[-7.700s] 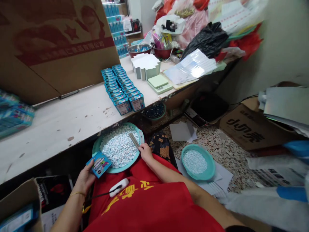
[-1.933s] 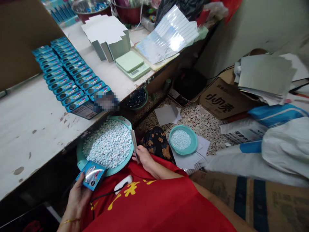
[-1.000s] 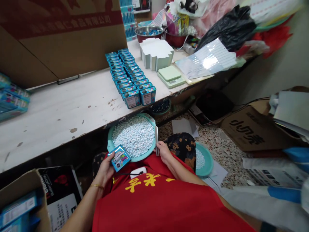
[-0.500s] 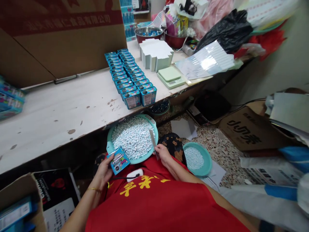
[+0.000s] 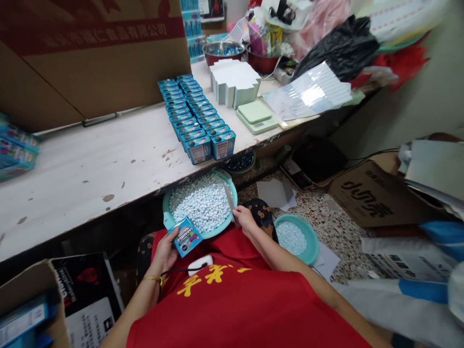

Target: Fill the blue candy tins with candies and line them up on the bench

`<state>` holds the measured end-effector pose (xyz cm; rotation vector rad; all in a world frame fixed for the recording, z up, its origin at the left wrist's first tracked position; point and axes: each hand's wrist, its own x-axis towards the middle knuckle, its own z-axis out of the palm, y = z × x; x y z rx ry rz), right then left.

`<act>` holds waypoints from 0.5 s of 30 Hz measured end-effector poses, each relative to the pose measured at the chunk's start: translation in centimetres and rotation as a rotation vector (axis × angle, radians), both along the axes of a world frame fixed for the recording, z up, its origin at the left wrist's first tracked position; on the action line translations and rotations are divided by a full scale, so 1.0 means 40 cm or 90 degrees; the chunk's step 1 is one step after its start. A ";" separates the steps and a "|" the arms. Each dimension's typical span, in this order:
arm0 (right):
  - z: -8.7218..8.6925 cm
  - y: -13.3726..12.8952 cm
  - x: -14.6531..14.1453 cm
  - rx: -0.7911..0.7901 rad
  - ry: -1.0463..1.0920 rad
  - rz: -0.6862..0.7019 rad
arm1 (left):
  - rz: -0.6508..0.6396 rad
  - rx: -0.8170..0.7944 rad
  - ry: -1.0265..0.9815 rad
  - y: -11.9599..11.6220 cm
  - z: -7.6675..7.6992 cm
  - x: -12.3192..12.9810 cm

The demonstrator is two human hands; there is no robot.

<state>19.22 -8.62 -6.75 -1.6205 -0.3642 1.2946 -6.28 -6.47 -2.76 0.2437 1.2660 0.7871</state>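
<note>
My left hand is closed on a flat blue printed packet, tilted over the near left rim of a turquoise basin. That basin holds a heap of small pale blue and white pieces. At its right rim my right hand grips a thin grey metal strip, whose far end reaches over the pieces. A small white device with a black cord lies on the red apron below the basin.
Two rows of blue boxes stand on the white table, near stacked white card and a green scale. Another turquoise basin is low on the right. An open carton sits at lower left.
My left hand and the blue packet have moved a little to the right. My right hand has shifted slightly upward with the metal strip.
</note>
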 end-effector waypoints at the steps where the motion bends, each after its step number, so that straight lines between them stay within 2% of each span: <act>1: 0.001 -0.004 -0.005 -0.007 -0.003 0.007 | 0.002 -0.008 0.004 0.005 0.000 -0.003; 4: 0.003 -0.024 -0.014 -0.027 -0.004 0.052 | 0.000 -0.010 -0.001 0.017 0.009 -0.022; 7: 0.008 -0.048 0.010 -0.032 -0.034 0.105 | 0.000 0.013 0.000 0.007 0.026 -0.051; 9: 0.019 -0.060 0.045 0.004 -0.160 0.166 | 0.016 0.047 0.036 -0.013 0.042 -0.073; 11: 0.044 -0.067 0.088 0.054 -0.343 0.266 | 0.033 0.108 0.092 -0.036 0.062 -0.094; 15: 0.127 -0.061 0.162 0.050 -0.650 0.449 | -0.005 0.287 0.230 -0.048 0.108 -0.112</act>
